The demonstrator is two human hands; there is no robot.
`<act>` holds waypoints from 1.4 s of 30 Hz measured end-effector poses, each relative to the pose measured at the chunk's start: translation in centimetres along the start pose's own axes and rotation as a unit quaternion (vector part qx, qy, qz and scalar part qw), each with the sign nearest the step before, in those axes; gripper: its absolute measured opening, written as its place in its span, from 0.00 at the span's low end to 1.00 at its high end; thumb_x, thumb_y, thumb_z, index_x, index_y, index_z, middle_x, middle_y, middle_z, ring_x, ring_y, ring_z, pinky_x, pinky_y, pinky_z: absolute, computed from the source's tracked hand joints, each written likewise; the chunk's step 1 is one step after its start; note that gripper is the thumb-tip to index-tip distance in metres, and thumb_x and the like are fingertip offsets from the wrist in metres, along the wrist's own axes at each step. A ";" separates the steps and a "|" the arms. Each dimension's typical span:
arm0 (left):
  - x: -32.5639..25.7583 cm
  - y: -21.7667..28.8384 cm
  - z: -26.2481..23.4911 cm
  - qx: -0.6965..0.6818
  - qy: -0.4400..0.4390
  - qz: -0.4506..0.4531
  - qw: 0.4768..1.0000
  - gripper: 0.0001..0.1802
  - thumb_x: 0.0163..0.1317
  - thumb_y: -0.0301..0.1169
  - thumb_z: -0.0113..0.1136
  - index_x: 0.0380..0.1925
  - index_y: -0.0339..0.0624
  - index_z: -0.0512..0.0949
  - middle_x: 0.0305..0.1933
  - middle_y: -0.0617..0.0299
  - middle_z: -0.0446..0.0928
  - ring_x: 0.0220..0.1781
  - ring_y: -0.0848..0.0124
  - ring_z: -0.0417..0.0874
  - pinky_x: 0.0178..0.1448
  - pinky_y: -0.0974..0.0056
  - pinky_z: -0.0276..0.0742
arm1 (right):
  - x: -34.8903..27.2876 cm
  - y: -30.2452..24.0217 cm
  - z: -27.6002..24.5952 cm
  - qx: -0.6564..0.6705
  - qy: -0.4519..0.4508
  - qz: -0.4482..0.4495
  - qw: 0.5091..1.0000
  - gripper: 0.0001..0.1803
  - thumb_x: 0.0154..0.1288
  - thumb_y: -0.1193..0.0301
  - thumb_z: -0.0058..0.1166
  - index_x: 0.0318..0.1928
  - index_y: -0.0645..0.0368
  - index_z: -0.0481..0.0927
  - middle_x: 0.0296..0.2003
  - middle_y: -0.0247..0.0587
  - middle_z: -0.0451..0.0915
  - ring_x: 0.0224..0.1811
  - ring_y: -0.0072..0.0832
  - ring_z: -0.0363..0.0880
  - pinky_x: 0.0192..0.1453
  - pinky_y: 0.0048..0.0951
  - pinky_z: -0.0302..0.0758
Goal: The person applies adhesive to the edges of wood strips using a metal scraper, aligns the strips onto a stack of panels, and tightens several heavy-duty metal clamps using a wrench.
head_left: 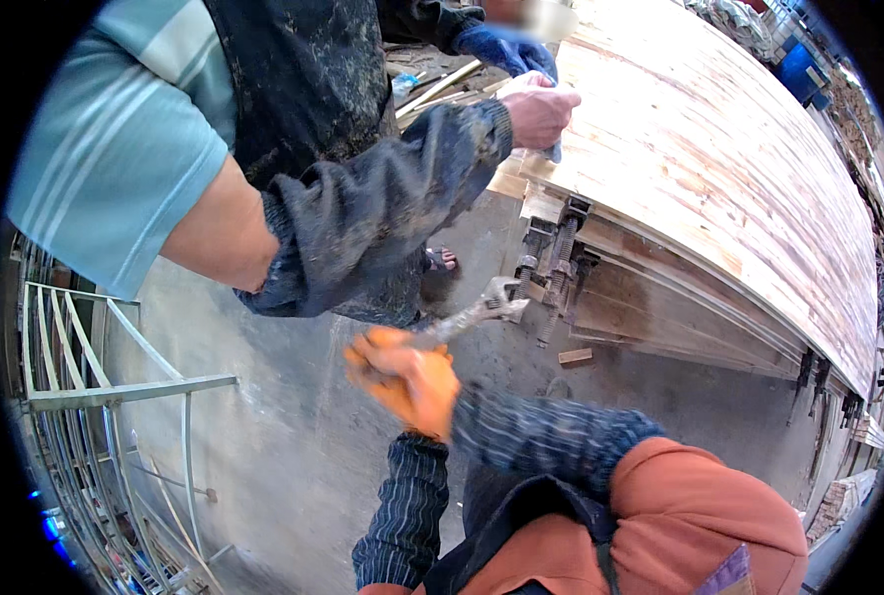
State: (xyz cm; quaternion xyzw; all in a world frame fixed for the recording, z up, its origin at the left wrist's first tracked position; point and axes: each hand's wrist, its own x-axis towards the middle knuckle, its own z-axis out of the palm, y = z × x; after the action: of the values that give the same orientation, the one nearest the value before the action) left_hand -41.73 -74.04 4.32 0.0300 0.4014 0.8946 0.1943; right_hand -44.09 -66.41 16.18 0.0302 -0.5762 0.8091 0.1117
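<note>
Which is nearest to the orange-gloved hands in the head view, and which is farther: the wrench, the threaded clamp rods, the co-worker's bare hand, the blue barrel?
From the orange-gloved hands:
1. Wrench, held by them, reaching up and right.
2. Threaded clamp rods, at the wrench's jaw, under the curved plywood's edge.
3. Co-worker's bare hand, higher, on the plywood.
4. Blue barrel, far top right.

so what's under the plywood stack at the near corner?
Under the plywood stack: threaded clamp screws and layered wood edges. The wrench, held in orange-gloved hands, reaches toward them. The clamps' lower ends and whatever supports the stack are not visible from here.
</note>
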 end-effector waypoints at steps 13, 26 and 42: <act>9.1 -10.7 20.1 0.646 0.024 0.122 0.753 0.25 0.60 0.41 0.55 0.55 0.39 0.71 0.53 0.40 0.76 0.51 0.43 0.79 0.56 0.46 0.74 | -17.7 -16.4 -21.2 -0.106 0.252 0.412 0.869 0.30 0.59 0.83 0.46 0.64 0.57 0.67 0.40 0.40 0.77 0.24 0.21 0.73 0.25 0.21 0.70; 7.6 -12.6 21.7 0.201 0.220 -0.248 0.922 0.26 0.63 0.52 0.61 0.48 0.44 0.70 0.34 0.58 0.81 0.28 0.68 0.84 0.22 0.67 0.77 | -24.4 -20.0 -29.0 -0.055 0.322 0.366 0.871 0.22 0.64 0.65 0.61 0.55 0.63 0.74 0.27 0.35 0.77 0.22 0.20 0.74 0.25 0.21 0.72; 5.6 -15.0 16.2 0.485 0.182 -0.044 0.854 0.27 0.61 0.46 0.60 0.54 0.38 0.73 0.40 0.51 0.83 0.39 0.59 0.86 0.42 0.57 0.81 | -17.2 -21.8 -26.2 -0.068 0.083 0.461 0.881 0.27 0.66 0.64 0.47 0.64 0.62 0.69 0.26 0.31 0.74 0.18 0.17 0.68 0.20 0.19 0.65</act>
State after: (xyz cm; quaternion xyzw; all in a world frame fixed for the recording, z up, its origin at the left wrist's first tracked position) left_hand -38.68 -51.45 3.76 -0.0609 0.8137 0.5660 0.1175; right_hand -20.57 -37.54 24.52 -0.3138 -0.5670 0.7278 -0.2243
